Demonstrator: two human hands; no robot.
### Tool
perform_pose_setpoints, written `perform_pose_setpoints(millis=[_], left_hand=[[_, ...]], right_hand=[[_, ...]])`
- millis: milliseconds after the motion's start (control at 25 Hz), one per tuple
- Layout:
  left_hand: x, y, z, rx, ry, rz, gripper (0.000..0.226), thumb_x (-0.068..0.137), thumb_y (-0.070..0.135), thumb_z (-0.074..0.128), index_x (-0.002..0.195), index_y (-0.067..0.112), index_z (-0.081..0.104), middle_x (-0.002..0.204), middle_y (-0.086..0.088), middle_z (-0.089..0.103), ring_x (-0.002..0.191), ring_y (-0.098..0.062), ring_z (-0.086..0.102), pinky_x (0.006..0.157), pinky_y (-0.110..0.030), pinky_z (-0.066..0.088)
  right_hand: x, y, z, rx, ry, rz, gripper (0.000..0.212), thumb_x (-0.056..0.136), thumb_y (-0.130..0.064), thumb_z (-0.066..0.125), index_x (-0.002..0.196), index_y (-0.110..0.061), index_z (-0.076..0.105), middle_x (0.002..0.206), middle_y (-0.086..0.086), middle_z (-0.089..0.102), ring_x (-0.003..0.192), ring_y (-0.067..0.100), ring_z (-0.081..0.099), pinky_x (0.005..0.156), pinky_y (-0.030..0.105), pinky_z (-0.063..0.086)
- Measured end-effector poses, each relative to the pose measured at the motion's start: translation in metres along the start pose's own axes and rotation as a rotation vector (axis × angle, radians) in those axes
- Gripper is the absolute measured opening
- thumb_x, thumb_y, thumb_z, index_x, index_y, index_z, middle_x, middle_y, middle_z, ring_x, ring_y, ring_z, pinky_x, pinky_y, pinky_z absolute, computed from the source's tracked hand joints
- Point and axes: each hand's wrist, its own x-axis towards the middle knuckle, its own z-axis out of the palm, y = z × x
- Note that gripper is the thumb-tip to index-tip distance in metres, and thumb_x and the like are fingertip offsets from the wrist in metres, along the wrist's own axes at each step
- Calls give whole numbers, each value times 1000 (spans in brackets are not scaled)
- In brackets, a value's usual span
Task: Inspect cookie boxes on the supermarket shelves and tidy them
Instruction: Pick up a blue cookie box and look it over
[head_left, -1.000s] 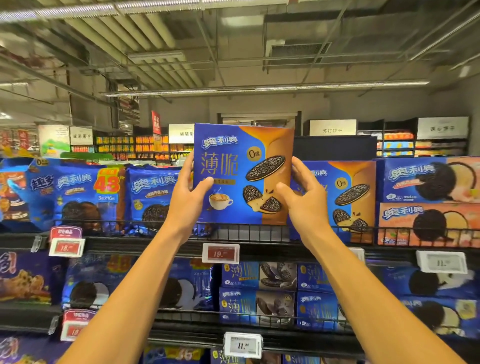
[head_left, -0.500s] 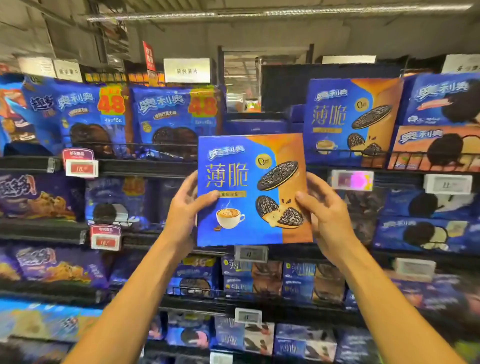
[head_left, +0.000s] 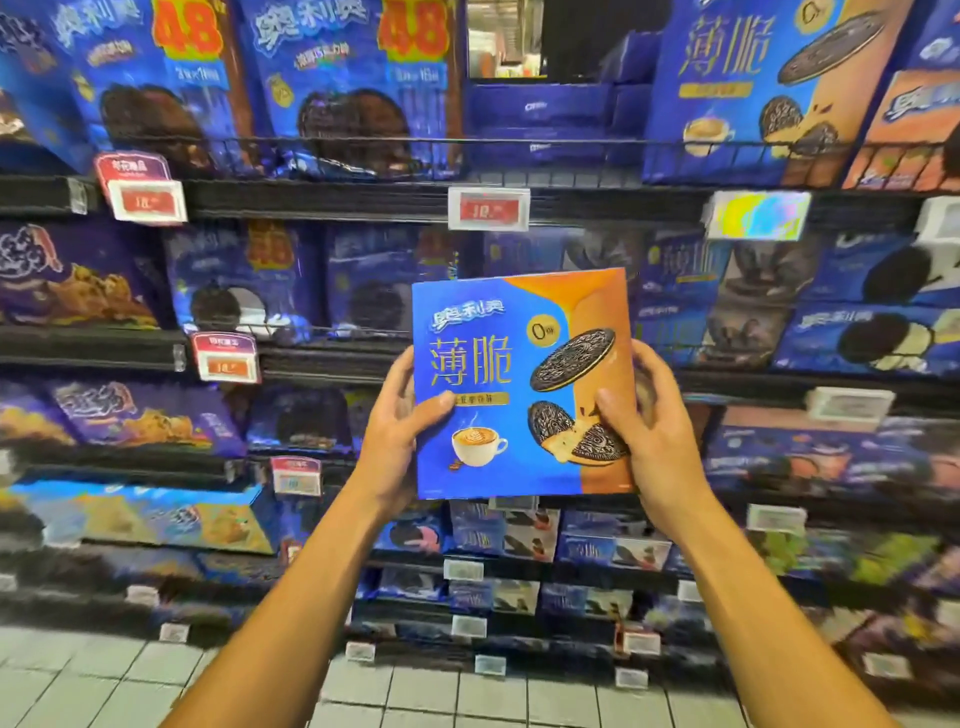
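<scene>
Both hands grip the box (head_left: 511, 384) upright at frame centre: left hand (head_left: 402, 434) at its 9 o'clock edge, right hand (head_left: 649, 421) at 3 o'clock, thumbs on the front, fingers hidden behind. The shelves (head_left: 322, 200) behind are blurred, their lower price tags unreadable, and the matching box (head_left: 769, 88) at 1 o'clock is cut off by the frame.

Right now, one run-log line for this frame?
phase: inspecting | box: held upright, front facing camera | left hand: grips left edge | right hand: grips right edge
</scene>
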Motion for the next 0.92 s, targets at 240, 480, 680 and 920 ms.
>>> perform_pose_setpoints(millis=[240,480,680,920], left_hand=[[-13,-15,-13,-62,18,-99,55,89,26,60,141,15,45,129,-6,64,105,-22,66,89,-41,55],[-34,-35,-23,-65,21,-206,35,91,29,57,124,16,58,122,-9,68,102,-27,68,78,-42,58],[-54,-52,-30,-152,23,-504,54,85,64,42,109,30,76,116,-2,73,102,-24,71,72,-36,59],[-71,-72,-26,-195,72,-497,48,86,54,49,116,26,73,124,-6,69,109,-26,68,79,-40,59]], right_hand=[[-22,18,2,130,80,142,58,84,-22,74,136,-24,50,131,1,66,115,19,66,87,31,57],[-46,33,1,154,92,304,36,94,-30,62,129,-20,58,115,3,74,98,19,73,77,33,61],[-67,52,-1,96,177,407,22,102,-36,50,105,-28,70,105,6,77,90,21,74,80,40,62],[-85,66,-22,-27,140,476,64,84,-63,57,137,-27,56,122,2,72,107,22,71,88,42,59]])
